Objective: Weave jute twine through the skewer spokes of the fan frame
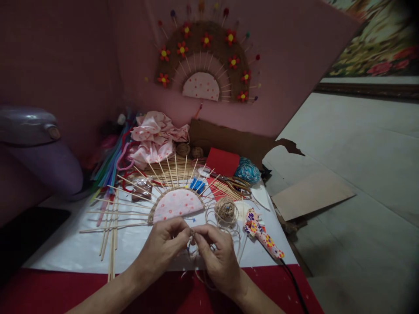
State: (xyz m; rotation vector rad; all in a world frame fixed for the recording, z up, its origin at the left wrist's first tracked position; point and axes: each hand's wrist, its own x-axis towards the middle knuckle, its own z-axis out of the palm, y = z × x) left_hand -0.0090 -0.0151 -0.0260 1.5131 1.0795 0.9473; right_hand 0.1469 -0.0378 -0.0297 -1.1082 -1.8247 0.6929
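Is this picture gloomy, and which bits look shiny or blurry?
Head view: dim, blackest at upper right; head view: the purple object shines on top; head view: the topmost beads look smeared; head view: the small bit between left hand and right hand is unclear.

Twine [225, 210] partly hidden behind right hand [221, 257]

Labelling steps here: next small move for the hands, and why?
Probably draw the jute twine snug between the left hand and right hand: their fingertips meet, apparently pinching a bit of it, while more lies in slack loops around the right hand.
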